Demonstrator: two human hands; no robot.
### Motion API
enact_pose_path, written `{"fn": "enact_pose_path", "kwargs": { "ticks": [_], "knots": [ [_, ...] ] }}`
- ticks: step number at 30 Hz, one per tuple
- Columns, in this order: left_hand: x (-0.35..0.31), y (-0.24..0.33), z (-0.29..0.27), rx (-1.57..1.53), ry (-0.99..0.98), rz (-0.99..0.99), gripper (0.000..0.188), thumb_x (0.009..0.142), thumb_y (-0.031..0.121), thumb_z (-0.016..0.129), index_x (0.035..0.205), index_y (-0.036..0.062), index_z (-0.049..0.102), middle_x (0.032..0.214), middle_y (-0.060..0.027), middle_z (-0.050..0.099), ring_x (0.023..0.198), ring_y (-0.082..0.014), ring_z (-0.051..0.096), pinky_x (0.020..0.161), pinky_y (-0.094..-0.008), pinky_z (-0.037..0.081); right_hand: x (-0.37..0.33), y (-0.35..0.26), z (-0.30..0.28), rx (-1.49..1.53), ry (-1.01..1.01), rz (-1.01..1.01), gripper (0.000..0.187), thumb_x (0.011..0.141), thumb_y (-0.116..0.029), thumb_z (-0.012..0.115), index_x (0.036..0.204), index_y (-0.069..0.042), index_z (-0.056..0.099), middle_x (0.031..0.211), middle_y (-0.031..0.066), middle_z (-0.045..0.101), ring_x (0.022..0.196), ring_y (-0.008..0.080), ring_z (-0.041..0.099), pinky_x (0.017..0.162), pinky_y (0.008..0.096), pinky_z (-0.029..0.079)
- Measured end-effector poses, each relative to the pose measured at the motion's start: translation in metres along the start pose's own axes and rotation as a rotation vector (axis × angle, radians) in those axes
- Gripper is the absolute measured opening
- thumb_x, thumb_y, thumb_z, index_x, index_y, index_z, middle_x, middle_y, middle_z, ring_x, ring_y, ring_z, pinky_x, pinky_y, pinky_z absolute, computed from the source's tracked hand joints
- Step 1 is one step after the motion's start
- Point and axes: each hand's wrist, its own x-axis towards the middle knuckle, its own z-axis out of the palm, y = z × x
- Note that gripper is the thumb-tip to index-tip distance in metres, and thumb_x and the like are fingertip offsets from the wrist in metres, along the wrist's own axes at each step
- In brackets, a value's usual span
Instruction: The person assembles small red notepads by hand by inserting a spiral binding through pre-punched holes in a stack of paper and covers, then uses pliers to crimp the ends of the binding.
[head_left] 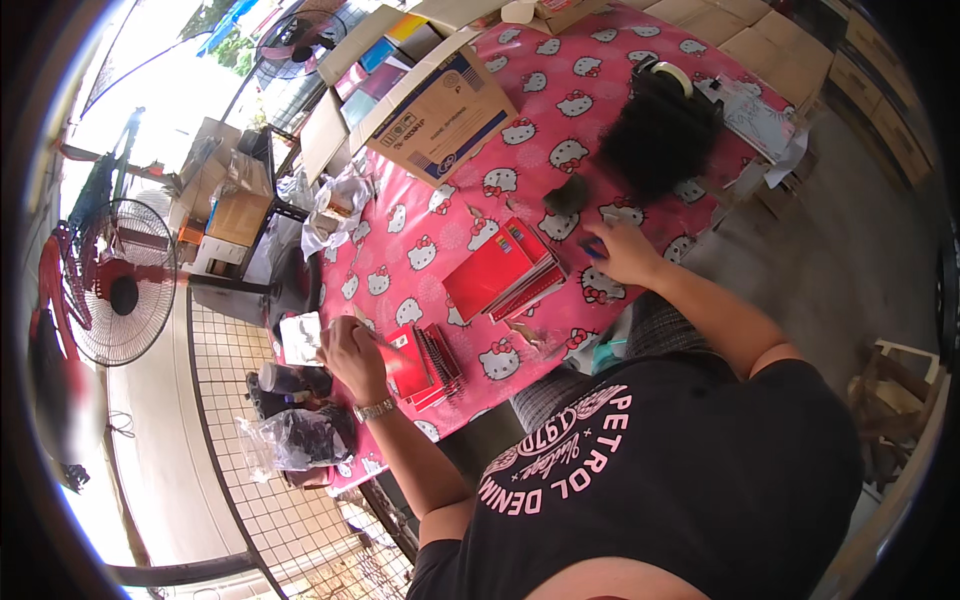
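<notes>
White lettering (pixel 583 474) curves over the black shirt (pixel 720 460). The left hand (pixel 352 358), fingers bent (gripping or not, I cannot tell), is beside small red notebooks (pixel 403 370) on the pink tablecloth (pixel 415 285); the right hand (pixel 625 252) pinches a dark-blue item (pixel 594 248) near larger red notebooks (pixel 488 277). Beyond stands a printed cardboard box (pixel 445 115).

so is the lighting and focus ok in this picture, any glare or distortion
Head view: outdoor glare bleaches the upper left to white; head view: the floor at right looks much dimmer; head view: fisheye distortion bends outer edges inside a dark rim; head view: the red notebooks read fairly clearly, while the black object has a fuzzy outline, perhaps its texture.
</notes>
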Motion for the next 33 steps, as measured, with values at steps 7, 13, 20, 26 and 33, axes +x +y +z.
{"fn": "enact_pose_path", "kwargs": {
  "ticks": [7,13,20,26,33],
  "knots": [
    [-0.024,0.002,0.073,-0.227,-0.128,-0.075,0.037,0.084,0.016,0.069,0.119,0.0102,0.062,0.124,-0.0143,0.061,0.115,-0.0356,0.056,0.101,-0.0449,0.044,0.080,0.046,0.024,-0.099,0.300,0.147,0.019,0.085,-0.018,0.065,0.099,-0.005,0.062,0.104,0.0153,0.062,0.099,0.0342,0.064,0.083,0.0477,0.054],
    [-0.026,0.140,0.058,-0.293,-0.228,0.483,0.026,0.084,0.013,0.070,0.109,0.0094,0.066,0.111,-0.0082,0.066,0.100,-0.0296,0.064,0.081,-0.0413,0.055,0.116,0.069,0.030,-0.528,0.210,0.150,0.016,0.092,-0.013,0.050,0.099,-0.007,0.063,0.101,0.0134,0.063,0.095,0.0290,0.066,0.077,0.0412,0.059],
    [-0.003,0.135,0.032,-0.514,-0.428,0.461,0.020,0.087,0.012,0.064,0.107,0.0105,0.066,0.099,-0.0074,0.067,0.088,-0.0297,0.065,0.071,-0.0417,0.056,0.114,0.063,0.003,-0.312,0.298,0.116,0.015,0.086,-0.012,0.059,0.098,-0.005,0.067,0.098,0.0163,0.066,0.089,0.0341,0.067,0.077,0.0458,0.056],
    [0.015,0.140,0.037,-0.381,-0.220,0.408,0.019,0.089,0.006,0.056,0.107,0.0082,0.062,0.097,-0.0088,0.067,0.094,-0.0307,0.062,0.086,-0.0440,0.045,0.105,-0.047,-0.039,0.425,0.262,-0.355,0.026,0.086,-0.005,0.066,0.111,-0.006,0.073,0.095,0.0106,0.066,0.080,0.0270,0.064,0.074,0.0355,0.051],
    [0.007,0.148,0.052,-0.382,-0.111,0.404,0.015,0.092,0.012,0.060,0.106,0.0067,0.060,0.095,-0.0085,0.065,0.093,-0.0294,0.060,0.089,-0.0421,0.040,0.073,-0.103,-0.060,0.618,0.008,-0.514,0.022,0.086,-0.003,0.069,0.107,-0.008,0.074,0.088,0.0094,0.064,0.080,0.0252,0.065,0.074,0.0345,0.051]
  ]
}}
